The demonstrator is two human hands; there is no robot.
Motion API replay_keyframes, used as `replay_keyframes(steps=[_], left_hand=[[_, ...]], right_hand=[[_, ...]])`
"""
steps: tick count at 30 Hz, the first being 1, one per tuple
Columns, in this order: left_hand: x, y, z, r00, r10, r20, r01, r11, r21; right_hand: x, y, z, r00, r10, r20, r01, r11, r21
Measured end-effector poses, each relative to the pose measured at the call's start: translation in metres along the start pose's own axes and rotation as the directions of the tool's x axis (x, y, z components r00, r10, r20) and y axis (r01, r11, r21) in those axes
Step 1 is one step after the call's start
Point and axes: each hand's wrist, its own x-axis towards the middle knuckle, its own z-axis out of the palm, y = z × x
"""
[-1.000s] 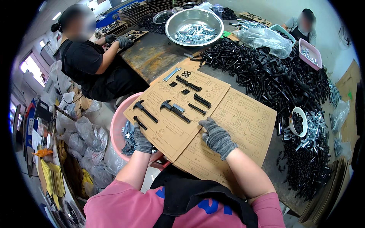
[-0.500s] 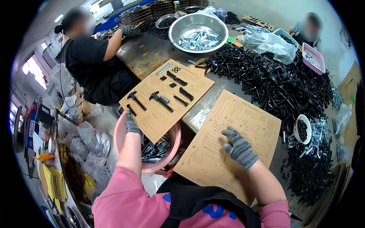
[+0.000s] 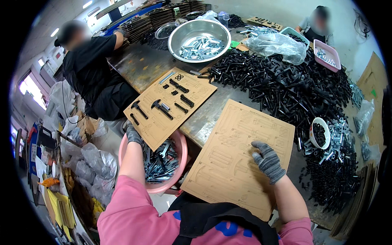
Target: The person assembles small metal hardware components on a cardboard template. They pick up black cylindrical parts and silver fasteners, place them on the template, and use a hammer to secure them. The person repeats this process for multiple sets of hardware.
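At left of centre, a board (image 3: 153, 136) with black parts (image 3: 179, 86) is gripped by the left hand (image 3: 133, 135); at lower right, over the second board (image 3: 212, 179), the right hand (image 3: 269, 162) is held half-open.

Hardware-laden brown card (image 3: 161, 124): left | outline-printed brown card (image 3: 237, 159): right, apart

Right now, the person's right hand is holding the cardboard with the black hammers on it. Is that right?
Not quite: it's the left hand, not the right hand, as the head view shows. It is holding the cardboard with the black hammers on it.
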Motion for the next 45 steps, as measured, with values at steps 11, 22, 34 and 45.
replay_keyframes(steps=[11, 22, 34, 45], left_hand=[[-0.072, -0.038, 0.102, 0.485, 0.662, 0.572, -0.862, 0.253, 0.439], [-0.209, -0.199, 0.337, 0.268, -0.289, 0.919, -0.936, -0.302, 0.178], [-0.203, -0.234, 0.378, 0.544, -0.359, 0.758, -0.825, -0.393, 0.406], [-0.202, -0.260, 0.383, 0.551, -0.271, 0.789, -0.768, -0.533, 0.354]], right_hand=[[-0.001, 0.030, 0.008, 0.980, -0.149, -0.135, 0.154, 0.988, 0.023], [-0.002, 0.014, 0.000, 0.988, -0.145, -0.057, 0.144, 0.989, -0.036], [0.000, 0.022, 0.004, 0.981, -0.182, -0.071, 0.173, 0.978, -0.119], [0.002, 0.024, 0.010, 0.957, -0.253, -0.146, 0.229, 0.960, -0.161]])
